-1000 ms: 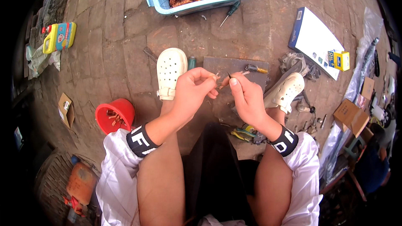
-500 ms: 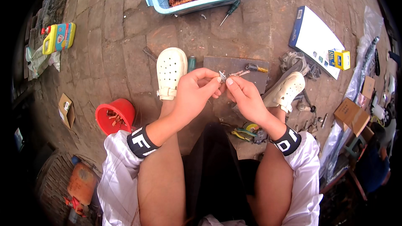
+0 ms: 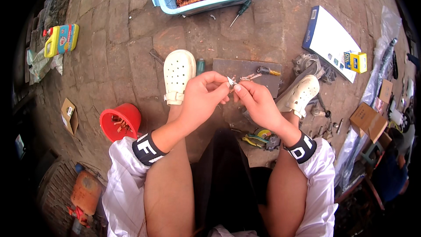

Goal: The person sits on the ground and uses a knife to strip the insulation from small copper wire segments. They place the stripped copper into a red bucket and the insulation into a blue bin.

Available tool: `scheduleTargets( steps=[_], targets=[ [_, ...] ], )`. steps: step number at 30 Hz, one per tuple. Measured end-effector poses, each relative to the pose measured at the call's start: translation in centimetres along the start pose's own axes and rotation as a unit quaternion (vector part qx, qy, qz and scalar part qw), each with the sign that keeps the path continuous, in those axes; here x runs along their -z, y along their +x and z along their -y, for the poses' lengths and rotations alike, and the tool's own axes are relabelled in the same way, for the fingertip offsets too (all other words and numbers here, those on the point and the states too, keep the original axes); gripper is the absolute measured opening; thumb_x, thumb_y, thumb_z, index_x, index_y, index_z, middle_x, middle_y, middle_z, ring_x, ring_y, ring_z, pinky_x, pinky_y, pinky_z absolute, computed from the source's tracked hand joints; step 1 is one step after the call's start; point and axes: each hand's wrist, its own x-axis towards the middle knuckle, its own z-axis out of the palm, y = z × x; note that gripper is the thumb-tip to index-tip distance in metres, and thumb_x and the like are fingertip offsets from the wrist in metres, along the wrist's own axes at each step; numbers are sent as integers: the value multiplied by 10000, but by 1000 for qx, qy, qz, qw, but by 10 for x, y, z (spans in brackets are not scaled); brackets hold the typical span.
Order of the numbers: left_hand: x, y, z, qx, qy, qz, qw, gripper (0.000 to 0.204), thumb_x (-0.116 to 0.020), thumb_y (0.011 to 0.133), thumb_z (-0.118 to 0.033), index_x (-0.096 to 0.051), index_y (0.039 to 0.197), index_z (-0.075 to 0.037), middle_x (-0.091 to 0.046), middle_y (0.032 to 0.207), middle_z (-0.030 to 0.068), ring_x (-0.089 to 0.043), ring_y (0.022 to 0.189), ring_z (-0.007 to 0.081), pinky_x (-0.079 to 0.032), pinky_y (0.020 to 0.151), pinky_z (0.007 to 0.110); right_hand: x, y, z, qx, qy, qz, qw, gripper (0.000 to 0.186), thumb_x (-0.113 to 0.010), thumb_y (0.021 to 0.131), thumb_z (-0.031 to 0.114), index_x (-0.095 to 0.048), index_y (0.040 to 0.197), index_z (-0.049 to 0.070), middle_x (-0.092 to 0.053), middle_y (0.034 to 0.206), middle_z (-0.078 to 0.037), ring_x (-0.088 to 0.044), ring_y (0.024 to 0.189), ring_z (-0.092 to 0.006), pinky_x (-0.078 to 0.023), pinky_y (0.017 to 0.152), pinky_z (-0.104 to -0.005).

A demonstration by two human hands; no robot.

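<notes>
Over a dark flat plate point(image 3: 226, 65), my left hand point(image 3: 205, 94) pinches a small silvery metal piece point(image 3: 230, 81) between thumb and fingers. My right hand point(image 3: 258, 102) meets it from the other side, its thumb and forefinger pressed together at the same piece. The fingers cover much of the piece, so its kind cannot be made out. Just beyond the fingertips, copper-coloured strips point(image 3: 251, 77) lie on the plate. Near them rests a short dark and brass cylindrical part point(image 3: 269, 71).
A blue tub point(image 3: 210, 6) of copper wire coils stands ahead, a screwdriver point(image 3: 240, 12) beside it. At left is a red bucket point(image 3: 133, 112) with copper scraps. Pliers point(image 3: 254, 140) lie between my legs, metal castings point(image 3: 307, 65) by my right shoe. A yellow jug point(image 3: 62, 40) stands far left.
The silvery piece has turned slightly in my fingertips, and my right thumb has shifted a little left and nearer. The surroundings look the same.
</notes>
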Motion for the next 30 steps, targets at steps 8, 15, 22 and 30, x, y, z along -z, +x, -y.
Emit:
scheduleTargets(
  steps=[8, 15, 22, 30],
  targets=[
    [-2, -1, -3, 17, -3, 11, 1000, 50, -604, 920, -45, -607, 916, 5, -633, 752, 35, -598, 632, 79, -485, 575, 220, -14, -3, -7, 8, 26, -55, 998, 303, -505, 1007, 218, -584, 826, -12, -547, 682, -98, -482, 627, -163, -426, 612, -318],
    [-5, 1, 2, 12, -7, 12, 1000, 58, -591, 933, -49, -596, 934, 9, -649, 760, 55, -605, 657, 86, -490, 606, 222, -22, -3, -16, -18, 111, -63, 992, 334, -485, 1025, 233, -578, 819, -15, -536, 684, -41, -460, 646, -115, -419, 614, -297],
    [-4, 7, 13, -13, -22, 5, 1000, 77, -617, 910, -58, -601, 904, 18, -650, 737, 51, -608, 634, 85, -503, 579, 218, -26, 0, -17, -22, 127, -82, 988, 351, -486, 1026, 245, -575, 801, -9, -503, 655, -7, -431, 619, -91, -405, 585, -281],
    [23, 0, 2, 8, 16, -95, 995, 63, -585, 875, -14, -630, 879, 29, -636, 753, 61, -618, 605, 105, -525, 554, 237, 25, 15, -42, -66, 140, -187, 970, 379, -478, 1031, 251, -542, 736, 21, -405, 593, 48, -331, 541, -48, -297, 494, -252]
  ],
)
